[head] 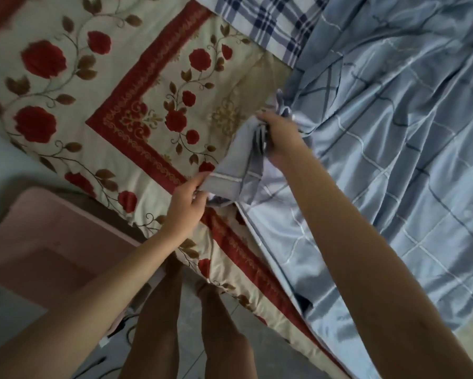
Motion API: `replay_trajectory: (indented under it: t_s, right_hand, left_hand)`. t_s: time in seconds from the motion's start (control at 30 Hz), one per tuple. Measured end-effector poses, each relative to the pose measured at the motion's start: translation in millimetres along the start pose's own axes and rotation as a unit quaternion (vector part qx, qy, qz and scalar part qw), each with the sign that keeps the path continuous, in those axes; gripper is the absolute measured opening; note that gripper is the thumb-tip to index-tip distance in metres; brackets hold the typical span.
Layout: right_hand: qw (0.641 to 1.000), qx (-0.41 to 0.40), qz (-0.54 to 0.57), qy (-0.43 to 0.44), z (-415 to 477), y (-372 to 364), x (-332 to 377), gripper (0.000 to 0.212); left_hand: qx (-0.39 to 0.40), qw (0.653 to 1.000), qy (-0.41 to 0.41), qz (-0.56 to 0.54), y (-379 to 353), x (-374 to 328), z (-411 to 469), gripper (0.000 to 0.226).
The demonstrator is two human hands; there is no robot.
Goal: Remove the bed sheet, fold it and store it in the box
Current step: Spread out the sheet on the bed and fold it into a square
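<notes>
Two hands were on the blue checked bed sheet (pixel 393 165), both mine. My left hand (pixel 187 206) pinched a hemmed corner of it between thumb and fingers (pixel 201 177), just above the rose-patterned quilt (pixel 126 77). My right hand (pixel 280 135) was further up the bed, its fingers curled tight round a gathered bunch of the same sheet. Between the two hands a short stretch of sheet hung lifted off the bed. The rest lay rumpled across the right side, overlapping the quilt's edge. A blue-and-white plaid cloth (pixel 270 26) lay at the far end, touching the sheet. The pink box (pixel 38 236) stood on the floor (pixel 191 337) to my left, beside the bed and well apart from the sheet. My bare legs (pixel 158 324) stood near the bed's edge.
</notes>
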State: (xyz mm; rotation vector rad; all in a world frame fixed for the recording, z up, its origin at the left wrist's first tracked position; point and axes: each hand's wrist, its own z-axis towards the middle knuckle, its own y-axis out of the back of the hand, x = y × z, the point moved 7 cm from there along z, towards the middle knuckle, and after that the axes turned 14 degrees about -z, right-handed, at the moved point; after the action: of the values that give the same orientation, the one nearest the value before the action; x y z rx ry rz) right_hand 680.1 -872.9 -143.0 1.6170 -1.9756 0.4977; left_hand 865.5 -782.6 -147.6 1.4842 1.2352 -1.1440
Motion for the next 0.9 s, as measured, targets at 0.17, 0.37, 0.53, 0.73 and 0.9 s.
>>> replay_trajectory:
  t_s: [0.17,0.37,0.53,0.73,0.9]
  right_hand:
    - [0.974,0.068,-0.217,0.008,43.7,-112.6,46.7,0.014]
    - [0.975,0.053,-0.194,0.092,77.0,-162.7,25.5,0.053]
    - [0.859,-0.064,-0.419,0.287,8.6,-142.1,-30.3,0.041]
    - [0.690,-0.002,-0.674,0.265,-0.8,-134.6,-109.0,0.062]
    - [0.875,-0.030,-0.423,0.233,11.7,-139.7,-90.3,0.067]
  left_hand:
    - [-0.283,0.932,0.136,-0.181,82.4,39.2,36.7,0.031]
    - [-0.300,0.903,0.261,-0.164,121.3,92.3,87.9,0.014]
    - [-0.191,0.974,0.040,0.118,111.7,46.8,101.1,0.081]
    - [-0.113,0.948,0.008,0.298,104.4,27.7,133.3,0.067]
    - [-0.328,0.937,0.121,0.012,167.3,53.4,149.9,0.024]
